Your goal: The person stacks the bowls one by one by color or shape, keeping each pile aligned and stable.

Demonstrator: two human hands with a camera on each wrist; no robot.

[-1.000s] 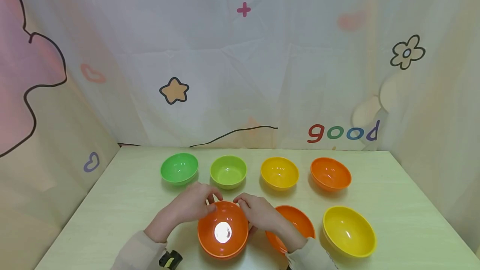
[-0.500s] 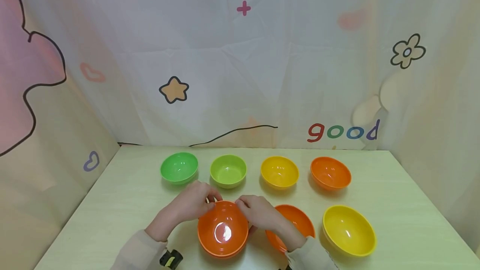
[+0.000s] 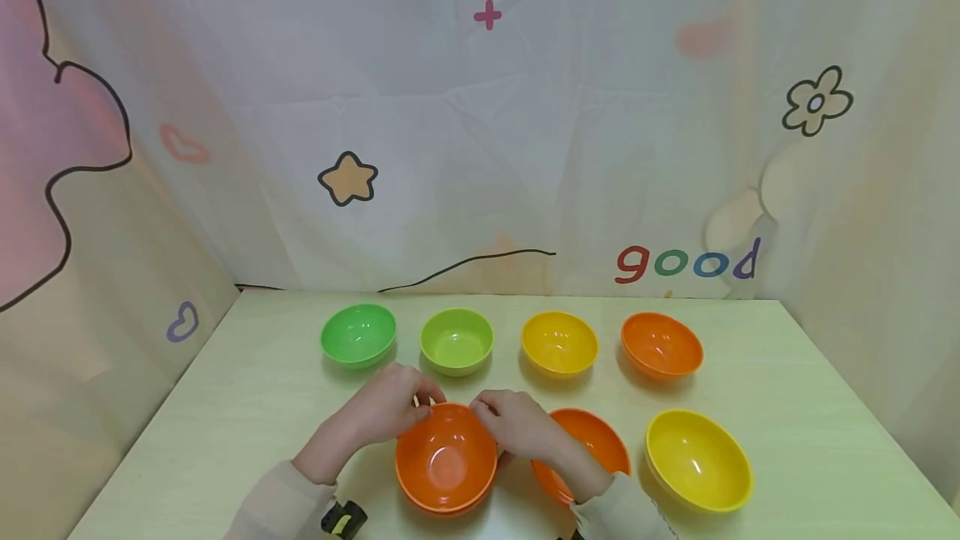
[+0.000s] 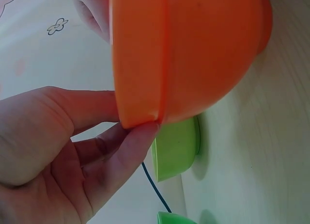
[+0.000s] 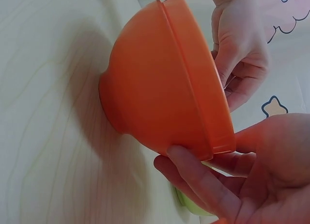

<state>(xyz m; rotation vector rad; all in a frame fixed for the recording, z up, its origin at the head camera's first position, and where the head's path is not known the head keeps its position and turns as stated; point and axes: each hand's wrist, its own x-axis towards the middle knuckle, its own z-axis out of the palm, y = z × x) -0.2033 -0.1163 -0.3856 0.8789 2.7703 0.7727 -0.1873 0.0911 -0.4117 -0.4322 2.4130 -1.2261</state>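
Two nested orange bowls (image 3: 447, 458) are near the front middle of the table. In the right wrist view the upper bowl (image 5: 213, 103) stands a little proud of the lower bowl (image 5: 150, 83), whose foot is close over the table. My left hand (image 3: 392, 403) pinches the rim at the far left, thumb and finger meeting on its edge in the left wrist view. From the far right, my right hand (image 3: 522, 425) grips the same rim, with fingers (image 5: 193, 170) pressed under the lower bowl's outer wall.
Along the back stand a green bowl (image 3: 358, 337), a lime bowl (image 3: 457, 342), a yellow bowl (image 3: 559, 345) and an orange bowl (image 3: 662, 346). Another orange bowl (image 3: 592, 440) lies partly under my right forearm. A larger yellow bowl (image 3: 697, 461) stands at right.
My right hand's fingers have come down onto the rim. The bright reflection inside the upper bowl has faded as the bowl shifted slightly. My left hand has hardly moved.
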